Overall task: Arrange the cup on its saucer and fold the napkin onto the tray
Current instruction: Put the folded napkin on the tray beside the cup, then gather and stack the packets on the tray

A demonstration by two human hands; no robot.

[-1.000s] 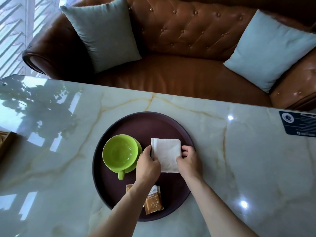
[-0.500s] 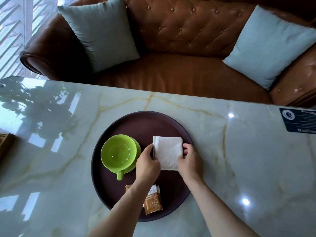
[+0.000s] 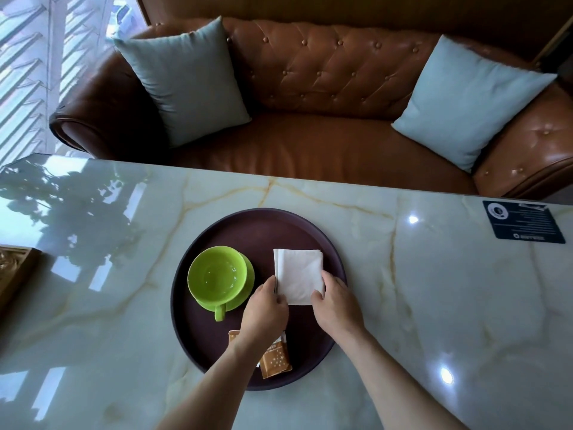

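Head view: a folded white paper napkin point(image 3: 299, 274) lay on the dark round tray point(image 3: 257, 226) at centre frame, just right of the green cup point(image 3: 217, 276), which stood upright on its matching green saucer point(image 3: 246, 293) with the handle pointing toward the lower edge. A brown sachet point(image 3: 276, 360) lay on the tray's lower part, partly under the left wrist.

Handling, as judged: the napkin was light, soft and limp, liable to unfold or slide on the smooth tray; its lower corners and side edges were the sound places to take hold. The cup appeared to be glazed ceramic, hence breakable.

The left hand point(image 3: 263, 308) came up from the lower centre, its fingertips at the napkin's lower left edge, apparently pinching it. The right hand point(image 3: 336, 308) reached in from the lower right, fingers curled on the lower right corner, pinching it. The tray rested on a marble table point(image 3: 434, 290).
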